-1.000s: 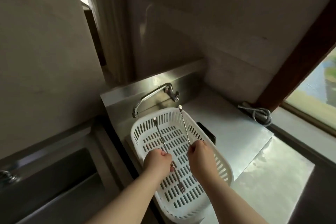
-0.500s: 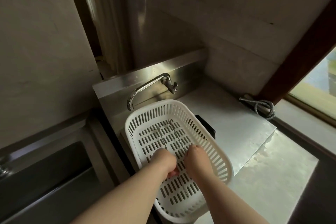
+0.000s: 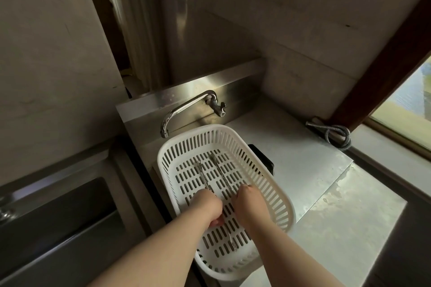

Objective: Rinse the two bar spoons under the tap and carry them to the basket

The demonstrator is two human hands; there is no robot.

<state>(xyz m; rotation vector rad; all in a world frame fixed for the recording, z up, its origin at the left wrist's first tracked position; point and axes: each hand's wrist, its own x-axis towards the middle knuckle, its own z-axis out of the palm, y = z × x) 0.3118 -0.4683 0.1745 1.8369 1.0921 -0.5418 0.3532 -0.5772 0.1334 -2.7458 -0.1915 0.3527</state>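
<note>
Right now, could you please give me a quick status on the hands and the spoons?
Left hand and right hand each shut on a bar spoon. Both bar spoons lie low inside white basket. Nothing in the way.

Two bare forearms in view, no sleeves visible up to frame edge. Left hand (image 3: 208, 207) & right hand (image 3: 250, 202): no gloves, rings, watch or bands seen. Fingers mostly hidden behind the knuckles, nails can't be made out.
</note>
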